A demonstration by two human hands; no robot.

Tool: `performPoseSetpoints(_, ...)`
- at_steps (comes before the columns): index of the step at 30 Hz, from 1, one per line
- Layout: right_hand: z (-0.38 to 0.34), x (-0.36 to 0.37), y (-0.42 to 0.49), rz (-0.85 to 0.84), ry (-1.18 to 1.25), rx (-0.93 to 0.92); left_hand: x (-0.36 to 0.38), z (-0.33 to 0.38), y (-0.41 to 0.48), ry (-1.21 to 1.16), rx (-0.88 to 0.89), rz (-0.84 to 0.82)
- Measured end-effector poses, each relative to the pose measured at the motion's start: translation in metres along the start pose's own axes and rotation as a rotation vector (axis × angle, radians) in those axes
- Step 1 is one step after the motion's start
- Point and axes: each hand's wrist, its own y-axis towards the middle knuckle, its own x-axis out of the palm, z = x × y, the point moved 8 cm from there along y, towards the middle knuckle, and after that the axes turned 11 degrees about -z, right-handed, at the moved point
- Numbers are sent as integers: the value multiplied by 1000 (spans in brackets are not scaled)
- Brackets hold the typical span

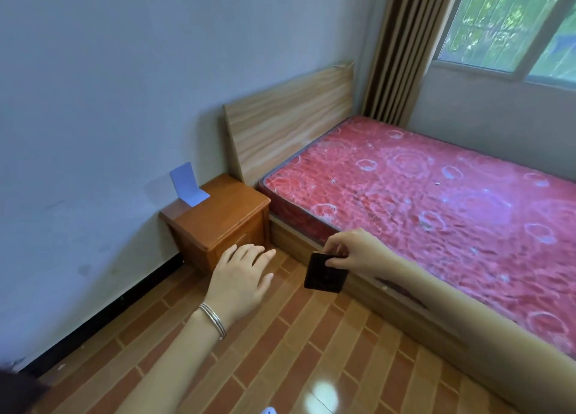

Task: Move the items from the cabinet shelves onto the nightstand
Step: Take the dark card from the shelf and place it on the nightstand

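Observation:
My right hand pinches the top edge of a small dark square item, which hangs in the air over the floor in front of the bed. My left hand is stretched forward, palm down, fingers apart, holding nothing; a silver bracelet circles its wrist. Beyond both hands the brown wooden nightstand stands against the wall beside the bed. A pale blue L-shaped bookend sits at the back of its top. The cabinet is out of view.
A bed with a red patterned mattress and a light wood headboard fills the right side. Brown curtain and window sit behind it. The floor is brown brick-pattern tile. A grey wall runs along the left.

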Motion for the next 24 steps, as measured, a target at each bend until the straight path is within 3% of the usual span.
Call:
performPoseSetpoints(9, 14, -56, 123, -44, -100, -67, 2, -84, 110, -9, -78, 32)
performPoseSetpoints(24, 130, -144, 307, -144, -210, -195, 45, -153, 286, 17, -274, 16)
